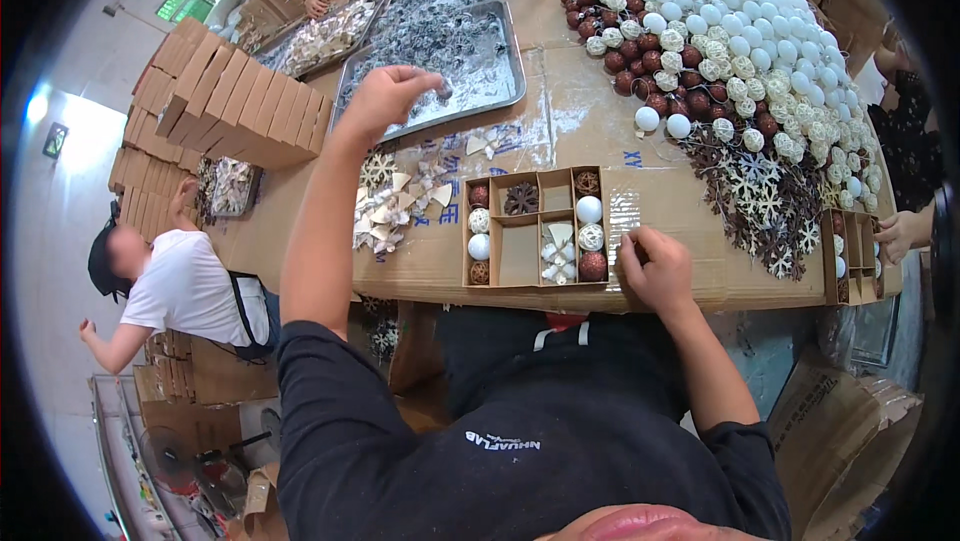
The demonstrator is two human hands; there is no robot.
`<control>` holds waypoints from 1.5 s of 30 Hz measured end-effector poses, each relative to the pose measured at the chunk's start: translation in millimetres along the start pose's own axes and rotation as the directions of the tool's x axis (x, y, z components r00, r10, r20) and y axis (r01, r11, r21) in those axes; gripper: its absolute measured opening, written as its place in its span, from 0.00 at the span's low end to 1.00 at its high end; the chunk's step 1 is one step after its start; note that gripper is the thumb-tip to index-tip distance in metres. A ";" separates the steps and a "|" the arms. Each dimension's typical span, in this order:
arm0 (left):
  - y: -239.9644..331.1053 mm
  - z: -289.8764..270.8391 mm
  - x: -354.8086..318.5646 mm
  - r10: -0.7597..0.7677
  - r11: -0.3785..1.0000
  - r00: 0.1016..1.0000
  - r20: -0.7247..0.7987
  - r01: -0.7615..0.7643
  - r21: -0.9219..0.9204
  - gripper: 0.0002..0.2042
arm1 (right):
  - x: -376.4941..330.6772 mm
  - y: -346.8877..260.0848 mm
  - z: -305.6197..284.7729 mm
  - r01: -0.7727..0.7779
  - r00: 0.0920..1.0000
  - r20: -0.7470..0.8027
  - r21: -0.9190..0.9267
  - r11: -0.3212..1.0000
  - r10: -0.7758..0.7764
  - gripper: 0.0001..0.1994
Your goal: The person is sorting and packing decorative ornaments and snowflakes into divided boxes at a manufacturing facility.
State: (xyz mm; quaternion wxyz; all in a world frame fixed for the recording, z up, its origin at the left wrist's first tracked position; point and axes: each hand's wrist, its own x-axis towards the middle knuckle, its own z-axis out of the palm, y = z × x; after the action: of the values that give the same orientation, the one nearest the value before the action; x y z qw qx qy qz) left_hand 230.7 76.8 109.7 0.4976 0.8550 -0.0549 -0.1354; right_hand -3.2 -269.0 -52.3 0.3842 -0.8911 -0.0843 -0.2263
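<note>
My left hand (388, 101) is raised over the near side of a metal tray (522, 81), its fingertips pinched on a small frosted grey piece (443, 88), perhaps a pine cone. My right hand (660, 266) rests on the table with curled fingers, just right of a divided cardboard box (538, 178); nothing shows in it. White, brown and woven balls fill the box's two side columns. Between them sit a dark brown snowflake (521, 198) in an upper compartment and pale cut pieces (558, 252) in a lower one. The other middle compartments show bare cardboard.
Pale wooden pieces (400, 206) lie left of the box. Ball ornaments (720, 51) heap up at the far right, with snowflakes (755, 201) before them. Stacked boxes (240, 101) stand left. A second divided box (855, 251) is by another person's hand (900, 234); other people work around.
</note>
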 end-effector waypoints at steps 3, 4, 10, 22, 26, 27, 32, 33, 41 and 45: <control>3.3 33.3 -33.7 0.028 0.999 1.000 -0.007 -0.028 -0.020 0.12 | 3.2 1.5 -0.4 -0.212 0.977 0.023 0.233 0.949 0.213 0.06; 3.9 42.1 -44.9 0.069 0.993 0.997 0.017 -0.067 -0.099 0.11 | 10.5 -6.5 -1.6 -0.178 0.981 -0.030 0.259 0.949 0.192 0.06; 8.5 117.9 -79.2 0.082 0.951 0.989 0.126 -0.040 -0.308 0.10 | 77.0 -68.9 0.6 0.028 0.998 -0.064 0.312 0.950 -0.009 0.11; -27.4 155.5 -94.3 0.072 0.812 0.992 0.101 0.001 -0.584 0.11 | 86.7 -48.0 13.9 -0.295 0.944 0.288 0.531 0.794 0.158 0.08; -34.8 162.9 -100.4 0.136 0.529 0.981 0.136 0.044 -0.848 0.11 | 82.1 -39.5 19.7 -0.323 0.939 0.289 0.554 0.768 0.187 0.09; -37.6 160.3 -100.6 0.203 0.396 0.963 0.177 0.085 -0.914 0.11 | 81.7 -38.3 20.7 -0.341 0.937 0.273 0.572 0.746 0.219 0.09; -45.2 145.4 -100.0 0.163 0.325 0.965 0.204 0.143 -0.935 0.11 | 82.8 -29.6 19.3 -0.387 0.922 0.292 0.669 0.634 0.255 0.11; -44.6 143.3 -100.5 0.123 0.414 0.978 0.169 0.104 -0.904 0.12 | 84.1 -28.4 17.3 -0.390 0.921 0.300 0.685 0.615 0.249 0.11; -40.0 131.3 -110.6 0.153 0.304 0.936 0.317 0.261 -0.916 0.18 | 96.4 -49.8 -4.2 -0.427 0.895 0.403 0.654 0.624 0.190 0.07; -30.5 135.1 -112.6 0.133 0.552 0.946 0.297 0.178 -0.815 0.20 | 103.6 -71.8 -4.4 -0.325 0.919 0.377 0.560 0.762 0.116 0.17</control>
State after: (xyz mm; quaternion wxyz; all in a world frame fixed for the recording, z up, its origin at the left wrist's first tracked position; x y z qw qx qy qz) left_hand 83.0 4.8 39.9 0.8244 0.4830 -0.0542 -0.2901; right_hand 63.6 -225.0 45.3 0.6568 -0.7464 -0.1072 0.0081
